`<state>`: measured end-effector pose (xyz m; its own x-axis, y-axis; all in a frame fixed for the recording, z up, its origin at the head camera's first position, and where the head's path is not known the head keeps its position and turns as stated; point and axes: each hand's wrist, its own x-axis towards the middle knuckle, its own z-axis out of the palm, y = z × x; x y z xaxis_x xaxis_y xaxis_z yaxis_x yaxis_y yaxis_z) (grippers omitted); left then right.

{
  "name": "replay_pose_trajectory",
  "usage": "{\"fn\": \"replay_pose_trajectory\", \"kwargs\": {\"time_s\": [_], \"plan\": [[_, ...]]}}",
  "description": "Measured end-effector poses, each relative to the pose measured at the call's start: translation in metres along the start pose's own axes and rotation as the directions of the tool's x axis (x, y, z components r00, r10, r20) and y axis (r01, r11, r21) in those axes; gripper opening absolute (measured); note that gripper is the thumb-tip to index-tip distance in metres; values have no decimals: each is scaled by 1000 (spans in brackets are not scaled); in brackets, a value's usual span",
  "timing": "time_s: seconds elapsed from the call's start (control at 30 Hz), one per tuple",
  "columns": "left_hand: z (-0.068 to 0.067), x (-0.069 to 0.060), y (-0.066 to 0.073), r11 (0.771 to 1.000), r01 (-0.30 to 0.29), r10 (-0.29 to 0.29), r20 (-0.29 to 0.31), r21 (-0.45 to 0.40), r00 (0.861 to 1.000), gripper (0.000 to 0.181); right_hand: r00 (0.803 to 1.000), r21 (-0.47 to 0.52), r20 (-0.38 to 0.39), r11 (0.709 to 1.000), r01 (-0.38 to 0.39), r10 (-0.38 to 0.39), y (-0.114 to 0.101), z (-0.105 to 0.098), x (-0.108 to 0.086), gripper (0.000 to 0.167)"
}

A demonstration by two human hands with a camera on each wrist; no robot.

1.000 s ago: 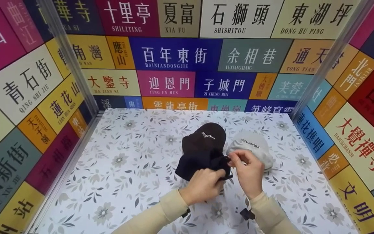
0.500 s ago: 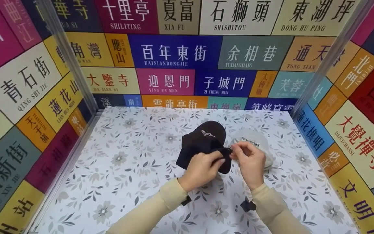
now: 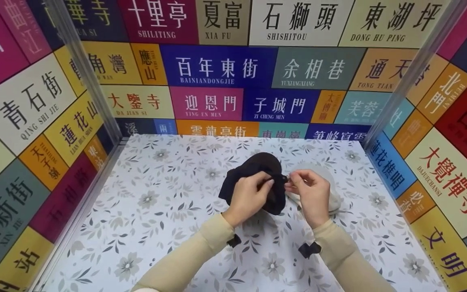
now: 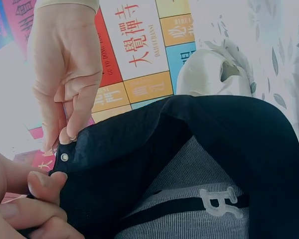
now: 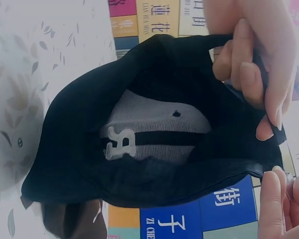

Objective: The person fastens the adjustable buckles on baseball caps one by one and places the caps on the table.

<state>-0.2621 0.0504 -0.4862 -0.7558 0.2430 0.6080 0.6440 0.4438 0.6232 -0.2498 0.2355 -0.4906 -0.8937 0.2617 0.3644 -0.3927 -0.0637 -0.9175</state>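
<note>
A black cap [image 3: 234, 182] is held up between both hands, its inside with a pale letter patch showing in the wrist views. My left hand [image 3: 246, 199] grips the rear edge of the cap near its strap. With thumb and fingers, my right hand [image 3: 311, 196] pinches the strap end; a small metal eyelet [image 4: 65, 157] sits beside these fingertips in the left wrist view. Behind the black cap stands a dark brown cap [image 3: 272, 160], mostly covered. A light grey cap [image 3: 327, 173] lies behind my right hand, partly hidden by it.
The caps are over a table [image 3: 168, 227] covered in white floral cloth. Panels printed with place names [image 3: 217, 67] enclose it at the back and both sides. A black band piece [image 3: 309, 250] hangs at the right cuff, with another [image 3: 234, 241] at the left.
Both hands have risen and moved away from me with the black cap. It now hides the lettering on the brown cap, and my right hand covers the grey cap's lettering.
</note>
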Motion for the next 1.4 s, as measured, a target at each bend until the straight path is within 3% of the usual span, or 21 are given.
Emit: {"fn": "replay_pose_trajectory", "kwargs": {"time_s": [0.3, 0.47, 0.83, 1.1, 1.4], "plan": [[1, 5, -1, 999, 38, -38, 2, -13, 999, 8, 992, 126, 10, 984, -126, 126, -1, 7, 2, 38], [3, 9, -3, 992, 96, -94, 29, -80, 995, 10, 984, 165, 17, 970, -180, 180, -2, 12, 2, 32], [5, 14, -5, 980, 142, -135, 54, -141, 989, 14, 977, 170, 15, 963, -211, 212, 0, 17, 5, 33], [4, 16, -4, 990, 136, -135, 22, -46, 991, 13, 972, 165, 6, 958, -233, 235, 1, 20, 4, 20], [4, 15, -1, 993, 33, -26, -59, 117, 998, 12, 981, 122, -28, 974, -189, 193, -2, 24, 6, 27]]}}
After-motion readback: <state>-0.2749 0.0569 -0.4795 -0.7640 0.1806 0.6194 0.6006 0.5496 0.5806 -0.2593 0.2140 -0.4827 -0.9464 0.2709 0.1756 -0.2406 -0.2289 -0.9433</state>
